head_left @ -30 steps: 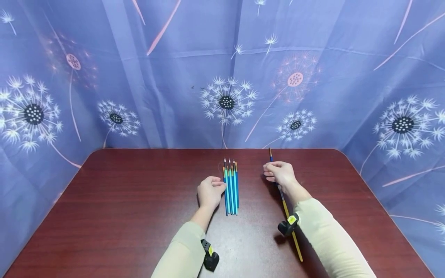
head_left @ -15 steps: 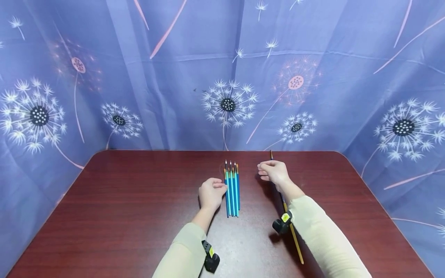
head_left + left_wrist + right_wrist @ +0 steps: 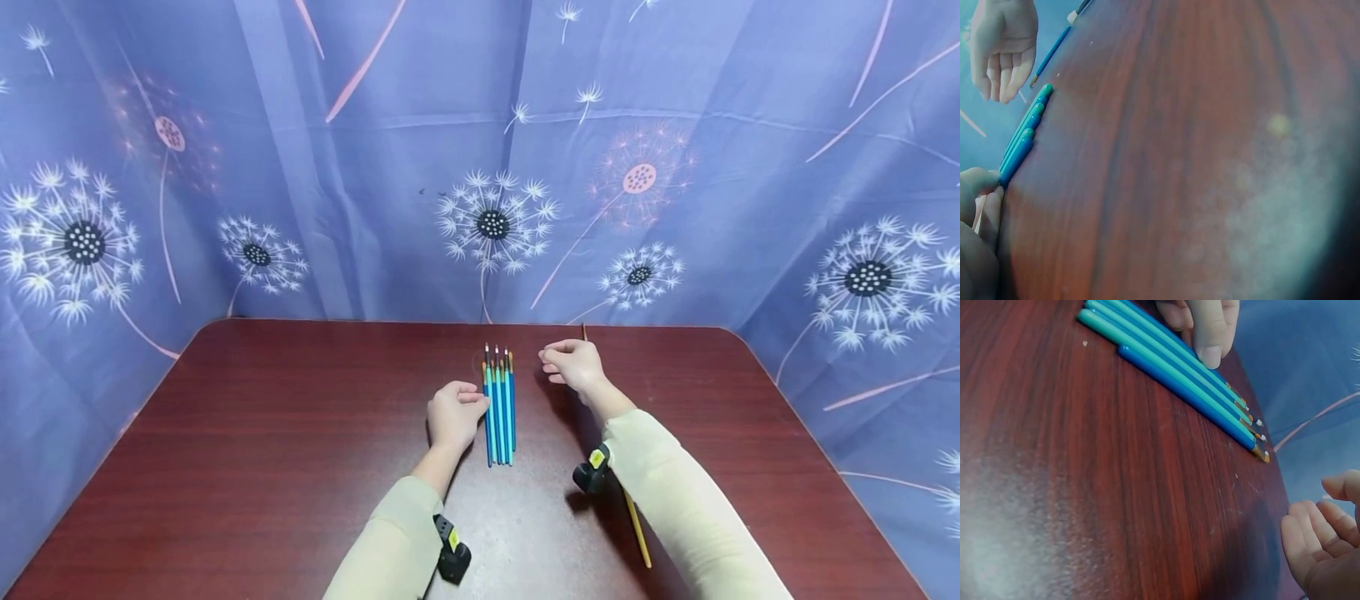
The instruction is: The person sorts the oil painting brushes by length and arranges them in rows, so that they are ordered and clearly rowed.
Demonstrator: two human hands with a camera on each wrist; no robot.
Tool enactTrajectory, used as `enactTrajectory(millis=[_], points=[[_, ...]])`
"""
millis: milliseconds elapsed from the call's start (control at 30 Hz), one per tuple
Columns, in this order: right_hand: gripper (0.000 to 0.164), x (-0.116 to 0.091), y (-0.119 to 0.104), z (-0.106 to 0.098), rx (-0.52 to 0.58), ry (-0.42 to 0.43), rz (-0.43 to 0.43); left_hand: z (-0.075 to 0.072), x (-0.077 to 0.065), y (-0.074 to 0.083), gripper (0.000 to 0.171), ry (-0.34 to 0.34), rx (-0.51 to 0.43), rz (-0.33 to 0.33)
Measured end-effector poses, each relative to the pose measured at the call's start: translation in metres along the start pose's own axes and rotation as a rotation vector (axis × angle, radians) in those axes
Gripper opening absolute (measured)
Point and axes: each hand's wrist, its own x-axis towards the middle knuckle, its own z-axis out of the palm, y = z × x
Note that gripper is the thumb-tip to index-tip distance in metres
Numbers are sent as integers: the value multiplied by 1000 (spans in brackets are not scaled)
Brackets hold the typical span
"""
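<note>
Several slim paintbrushes [image 3: 500, 417] with blue and turquoise handles lie side by side on the table, bristles pointing to the far edge. My left hand [image 3: 455, 417] is at their left side, where its thumb and finger pinch the outermost brush. In the right wrist view, the left thumb [image 3: 1211, 353] lies along that brush's handle. My right hand [image 3: 573, 365] hovers to the right of the row, holding nothing, its fingers loosely bent. The left wrist view shows the palm of this right hand [image 3: 1007, 50] near a separate blue paintbrush [image 3: 1052, 53].
A yellow-handled paintbrush [image 3: 637, 533] lies farther right, partly under my right sleeve [image 3: 675, 492]. Beyond it, the tip of the separate blue brush [image 3: 585, 332] reaches the table's back edge. A blue dandelion-print curtain [image 3: 375, 208] surrounds the dark red table [image 3: 262, 458].
My right hand has moved left, away from the separate blue brush and closer to the row, its sleeve now covering more of the yellow brush. The left hand has stayed at the row.
</note>
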Motion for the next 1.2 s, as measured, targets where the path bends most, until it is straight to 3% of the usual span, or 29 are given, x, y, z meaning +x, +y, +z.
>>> enactTrajectory(millis=[833, 1200], points=[[30, 23, -4, 24, -106, -9, -6, 0, 3, -2, 22, -5, 7, 3], [26, 27, 0, 36, -127, -40, -63, -1, 1, 1, 22, -18, -4, -20]])
